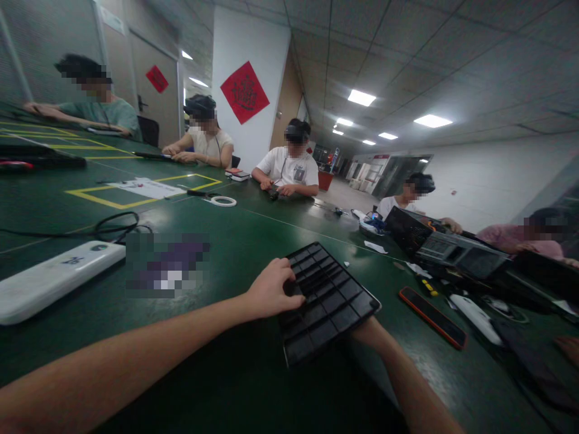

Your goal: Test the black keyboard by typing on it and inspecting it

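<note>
A black ribbed plastic panel (pixel 328 298) with a grid of slots is tilted up above the green table (pixel 253 241). My left hand (pixel 271 288) rests on its left edge, fingers curled over the ribs and gripping it. My right forearm (pixel 407 386) runs up under the panel's lower right side; that hand is hidden behind the panel, so its fingers do not show.
A white power bank (pixel 49 277) with a black cable lies at the left. A phone in an orange case (pixel 432 316) lies to the right. Opened black electronics (pixel 452 250) stand at the right. Several people sit round the table, working.
</note>
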The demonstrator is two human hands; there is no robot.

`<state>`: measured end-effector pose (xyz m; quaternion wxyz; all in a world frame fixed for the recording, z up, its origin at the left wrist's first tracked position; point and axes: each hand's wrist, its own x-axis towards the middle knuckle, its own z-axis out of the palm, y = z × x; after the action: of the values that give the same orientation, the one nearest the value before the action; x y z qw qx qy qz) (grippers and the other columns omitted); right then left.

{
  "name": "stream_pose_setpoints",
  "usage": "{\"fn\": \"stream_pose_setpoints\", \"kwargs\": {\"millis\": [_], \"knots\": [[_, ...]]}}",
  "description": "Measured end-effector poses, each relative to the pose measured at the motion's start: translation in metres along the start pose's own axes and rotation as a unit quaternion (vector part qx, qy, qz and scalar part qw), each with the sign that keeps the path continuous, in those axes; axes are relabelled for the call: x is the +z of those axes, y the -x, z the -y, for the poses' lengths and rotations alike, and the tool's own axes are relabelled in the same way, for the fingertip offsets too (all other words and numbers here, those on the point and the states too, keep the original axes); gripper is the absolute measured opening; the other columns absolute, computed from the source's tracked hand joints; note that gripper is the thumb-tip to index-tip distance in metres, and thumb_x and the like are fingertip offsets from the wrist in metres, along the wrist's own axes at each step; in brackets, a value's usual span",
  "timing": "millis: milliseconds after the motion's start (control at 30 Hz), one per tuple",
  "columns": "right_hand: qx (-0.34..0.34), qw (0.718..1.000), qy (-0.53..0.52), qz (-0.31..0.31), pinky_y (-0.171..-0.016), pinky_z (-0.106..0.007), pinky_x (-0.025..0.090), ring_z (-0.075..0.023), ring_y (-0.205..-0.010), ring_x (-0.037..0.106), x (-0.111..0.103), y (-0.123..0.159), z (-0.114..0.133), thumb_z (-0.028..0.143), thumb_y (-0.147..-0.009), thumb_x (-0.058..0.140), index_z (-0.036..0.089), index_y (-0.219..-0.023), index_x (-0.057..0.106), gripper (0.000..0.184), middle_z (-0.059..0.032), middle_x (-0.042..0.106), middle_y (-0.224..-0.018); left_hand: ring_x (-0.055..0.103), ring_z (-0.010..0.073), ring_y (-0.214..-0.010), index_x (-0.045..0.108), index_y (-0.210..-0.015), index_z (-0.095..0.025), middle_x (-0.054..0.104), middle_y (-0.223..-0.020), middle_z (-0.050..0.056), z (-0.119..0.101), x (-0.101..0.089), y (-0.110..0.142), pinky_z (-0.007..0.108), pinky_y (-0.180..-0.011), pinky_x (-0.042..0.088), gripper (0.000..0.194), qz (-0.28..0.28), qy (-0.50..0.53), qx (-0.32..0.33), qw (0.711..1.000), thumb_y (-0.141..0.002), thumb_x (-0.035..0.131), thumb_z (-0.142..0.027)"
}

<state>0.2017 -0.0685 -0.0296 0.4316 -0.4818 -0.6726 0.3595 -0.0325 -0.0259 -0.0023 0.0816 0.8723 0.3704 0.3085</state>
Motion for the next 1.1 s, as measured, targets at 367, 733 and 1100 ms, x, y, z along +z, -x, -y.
{"fn": "stream_pose_setpoints", "kwargs": {"millis": [367, 733, 1100], "knots": [[0.246, 0.819, 0.502, -0.131, -0.089, -0.043, 0.036, -0.0314, -0.112, 0.042, -0.093, -0.001, -0.053, 0.038, -0.073, 0.041, 0.011, -0.124, 0.036, 0.058, -0.0166, 0.044, -0.122, 0.049, 0.0273, -0.087, 0.066, -0.074, -0.011, 0.057, -0.086, 0.014, 0.111, -0.04, -0.034, 0.033, -0.075, 0.038, 0.052, -0.04, -0.243, -0.248, 0.937, -0.063, 0.046, -0.058], [0.272, 0.805, 0.5, -0.166, -0.088, -0.047, 0.034, -0.0334, -0.112, 0.04, -0.088, -0.006, -0.067, 0.058, -0.072, 0.028, 0.012, -0.123, 0.038, 0.07, -0.0161, 0.044, -0.122, 0.044, 0.0352, -0.101, 0.062, -0.099, -0.005, 0.053, -0.107, 0.024, 0.193, -0.069, -0.061, 0.038, -0.079, 0.035, 0.065, 0.007, -0.322, -0.36, 0.875, -0.062, 0.049, -0.056], [0.247, 0.768, 0.536, -0.248, -0.092, -0.042, 0.032, -0.0298, -0.113, 0.04, -0.088, -0.003, -0.066, 0.056, -0.075, 0.028, 0.01, -0.118, 0.043, 0.065, -0.017, 0.047, -0.118, 0.046, 0.0371, -0.102, 0.06, -0.104, -0.007, 0.054, -0.11, 0.022, 0.191, -0.081, -0.073, 0.04, -0.081, 0.037, 0.072, 0.08, -0.278, -0.42, 0.86, -0.057, 0.053, -0.061]]}}
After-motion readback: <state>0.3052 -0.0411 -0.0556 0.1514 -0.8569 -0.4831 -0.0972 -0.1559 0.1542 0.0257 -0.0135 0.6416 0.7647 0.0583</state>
